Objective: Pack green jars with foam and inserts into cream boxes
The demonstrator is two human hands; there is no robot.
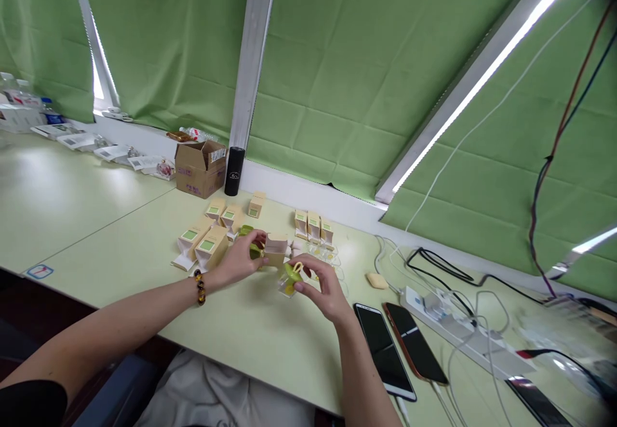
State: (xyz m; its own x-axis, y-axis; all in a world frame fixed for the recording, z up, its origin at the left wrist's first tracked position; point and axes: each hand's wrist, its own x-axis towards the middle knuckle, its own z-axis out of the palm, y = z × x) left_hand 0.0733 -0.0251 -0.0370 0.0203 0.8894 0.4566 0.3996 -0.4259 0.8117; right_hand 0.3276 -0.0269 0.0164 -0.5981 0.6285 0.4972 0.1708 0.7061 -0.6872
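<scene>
My left hand [240, 261] holds a small beige cardboard box [276, 251] by its left side, and the box's open side shows. In my right hand [324, 287], thumb and fingers pinch a small green-topped item [292, 273] with a pale loop and a clear lower part that looks yellow inside. The item is close to the box, just in front and to its right. Behind my left fingers lie green pieces [247, 229], partly covered. Several beige boxes [212, 245] with green labels stand left of my hand, some with flaps open.
Three beige boxes [313, 227] stand behind my right hand, with clear plastic pieces [328, 254] before them. Farther back are a carton [200, 168] and a black tumbler [234, 171]. Two phones [384, 348], [416, 342], a power strip [463, 330] and cables lie at right.
</scene>
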